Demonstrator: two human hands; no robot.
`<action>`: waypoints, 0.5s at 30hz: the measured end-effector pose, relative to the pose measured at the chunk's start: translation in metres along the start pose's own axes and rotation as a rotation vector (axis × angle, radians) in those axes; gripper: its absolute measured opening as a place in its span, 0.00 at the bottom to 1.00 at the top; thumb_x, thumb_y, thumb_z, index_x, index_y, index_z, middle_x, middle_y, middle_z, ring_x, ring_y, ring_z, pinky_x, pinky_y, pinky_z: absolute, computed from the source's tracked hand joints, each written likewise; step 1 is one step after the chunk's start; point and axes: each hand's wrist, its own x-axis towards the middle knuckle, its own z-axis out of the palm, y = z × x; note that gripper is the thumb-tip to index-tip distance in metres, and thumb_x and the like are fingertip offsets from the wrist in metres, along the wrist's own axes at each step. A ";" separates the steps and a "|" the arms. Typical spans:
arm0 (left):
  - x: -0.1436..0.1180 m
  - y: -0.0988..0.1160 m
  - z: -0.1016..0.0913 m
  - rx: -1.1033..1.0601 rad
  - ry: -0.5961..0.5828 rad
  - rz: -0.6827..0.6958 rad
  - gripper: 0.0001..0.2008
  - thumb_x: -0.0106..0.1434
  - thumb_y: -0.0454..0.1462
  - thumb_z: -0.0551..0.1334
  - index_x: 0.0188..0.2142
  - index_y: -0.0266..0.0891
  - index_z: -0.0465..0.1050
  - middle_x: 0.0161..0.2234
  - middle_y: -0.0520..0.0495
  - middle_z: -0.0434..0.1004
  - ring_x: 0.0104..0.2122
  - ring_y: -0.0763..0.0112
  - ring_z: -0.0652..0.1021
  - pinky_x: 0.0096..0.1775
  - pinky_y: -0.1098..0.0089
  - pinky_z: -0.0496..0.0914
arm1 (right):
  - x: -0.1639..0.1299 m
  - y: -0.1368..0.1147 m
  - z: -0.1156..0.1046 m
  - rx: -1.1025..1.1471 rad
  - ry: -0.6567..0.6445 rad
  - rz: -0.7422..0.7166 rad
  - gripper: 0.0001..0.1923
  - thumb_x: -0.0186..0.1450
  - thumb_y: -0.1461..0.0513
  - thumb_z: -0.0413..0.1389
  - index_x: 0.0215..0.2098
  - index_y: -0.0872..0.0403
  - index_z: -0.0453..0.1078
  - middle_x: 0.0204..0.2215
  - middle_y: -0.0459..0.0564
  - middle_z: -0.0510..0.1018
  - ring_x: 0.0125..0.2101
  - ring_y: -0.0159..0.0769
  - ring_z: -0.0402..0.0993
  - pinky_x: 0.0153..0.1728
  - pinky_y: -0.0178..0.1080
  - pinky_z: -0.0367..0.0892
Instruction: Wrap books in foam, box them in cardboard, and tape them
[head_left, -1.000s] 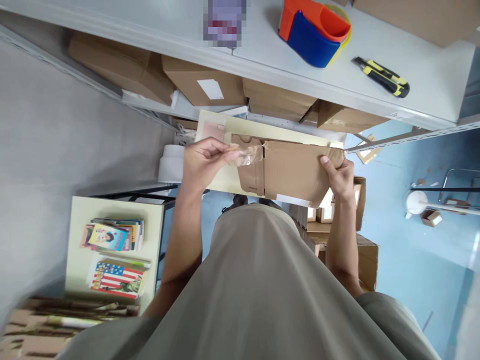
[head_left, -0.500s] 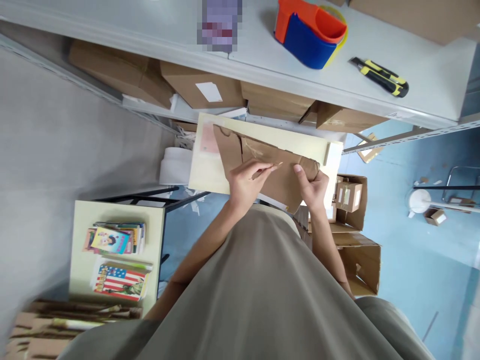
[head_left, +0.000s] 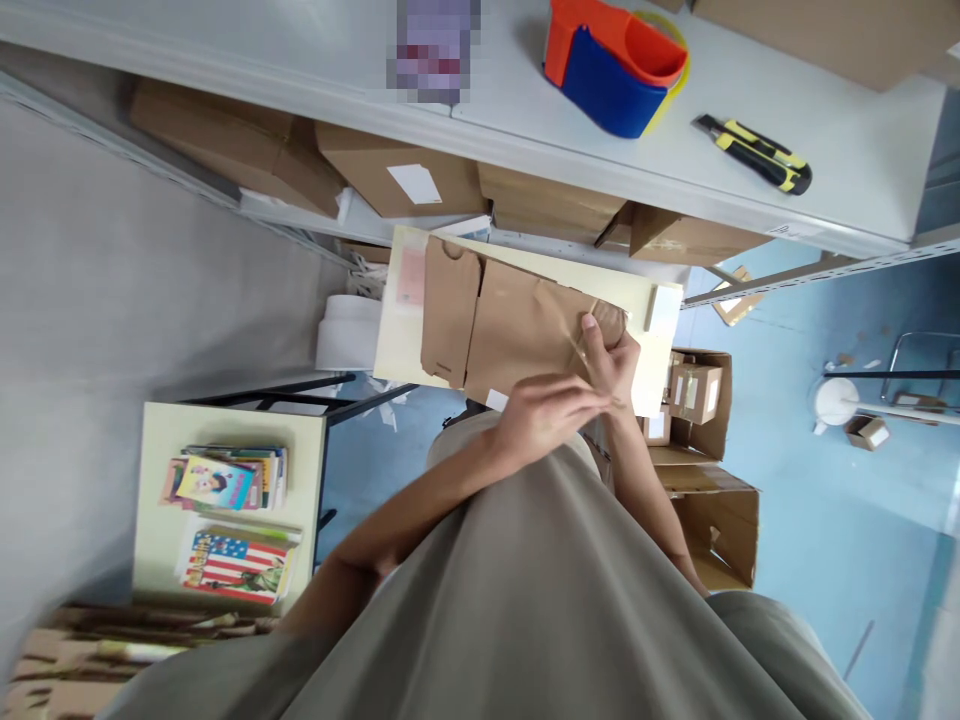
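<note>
A flattened piece of brown cardboard (head_left: 517, 325) with a fold line and a curved cut-out lies tilted over a cream tabletop (head_left: 401, 345). My right hand (head_left: 613, 362) grips its right end, thumb on top. My left hand (head_left: 551, 415) is closed in a pinch just below, its fingertips crossing in front of my right wrist. A shiny, thin strip of clear tape (head_left: 571, 338) shows on the cardboard near my right thumb and runs toward the pinching fingers. Its end at the fingertips is hard to make out.
Above, a grey shelf (head_left: 315, 95) carries an orange-and-blue tape dispenser (head_left: 619, 75) and a yellow-black utility knife (head_left: 754, 152). Cardboard boxes (head_left: 409, 180) fill the level below. At left stands a small table (head_left: 161, 450) with books (head_left: 236, 565). Open cartons (head_left: 720, 535) stand at right.
My left hand has moved right and toward my body, from over the cardboard to beside my right wrist. The cardboard has turned flatter, showing more of its left panel.
</note>
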 end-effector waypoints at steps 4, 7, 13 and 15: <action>-0.002 0.027 0.003 -0.096 -0.071 0.075 0.04 0.79 0.36 0.70 0.46 0.47 0.86 0.41 0.50 0.92 0.37 0.71 0.90 0.43 0.70 0.86 | 0.014 0.017 0.016 -0.037 -0.028 0.060 0.32 0.73 0.35 0.62 0.27 0.45 0.59 0.22 0.41 0.60 0.28 0.35 0.60 0.28 0.40 0.63; -0.001 0.043 -0.003 -0.191 -0.089 0.051 0.04 0.78 0.36 0.71 0.47 0.49 0.86 0.41 0.51 0.93 0.37 0.70 0.91 0.43 0.71 0.87 | 0.027 0.041 0.032 -0.128 0.013 0.019 0.28 0.75 0.35 0.57 0.34 0.47 0.69 0.28 0.46 0.72 0.32 0.40 0.69 0.35 0.43 0.72; 0.000 0.088 -0.020 -0.487 -0.352 0.134 0.12 0.67 0.36 0.81 0.45 0.56 0.87 0.42 0.56 0.93 0.37 0.74 0.91 0.42 0.77 0.87 | 0.069 0.085 0.042 -0.243 0.132 -0.016 0.30 0.74 0.34 0.53 0.46 0.50 0.76 0.46 0.62 0.86 0.50 0.53 0.82 0.53 0.51 0.77; 0.003 0.099 -0.024 -0.502 -0.415 0.127 0.14 0.65 0.37 0.83 0.46 0.57 0.87 0.43 0.56 0.93 0.37 0.73 0.91 0.42 0.76 0.87 | 0.082 0.088 0.036 -0.209 0.124 0.026 0.33 0.71 0.31 0.56 0.41 0.51 0.75 0.40 0.61 0.85 0.47 0.53 0.81 0.49 0.50 0.77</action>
